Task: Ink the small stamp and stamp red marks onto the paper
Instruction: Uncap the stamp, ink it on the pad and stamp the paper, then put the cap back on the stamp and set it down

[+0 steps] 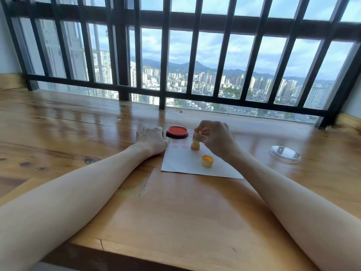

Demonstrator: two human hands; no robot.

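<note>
A white sheet of paper (187,163) lies on the wooden table, with several round red marks (179,144) printed in its far left part. My right hand (216,139) grips the top of a small yellow-orange stamp (196,142), which stands upright with its base pressed on the paper beside the marks. The round red ink pad (177,132) in its black case sits open at the paper's far edge. My left hand (152,138) rests as a loose fist on the paper's left corner, next to the pad.
The stamp's yellow cap (207,160) lies open side up on the paper near my right wrist. A clear round lid (284,154) rests on the table to the right. Black window bars (162,75) rise along the table's far edge.
</note>
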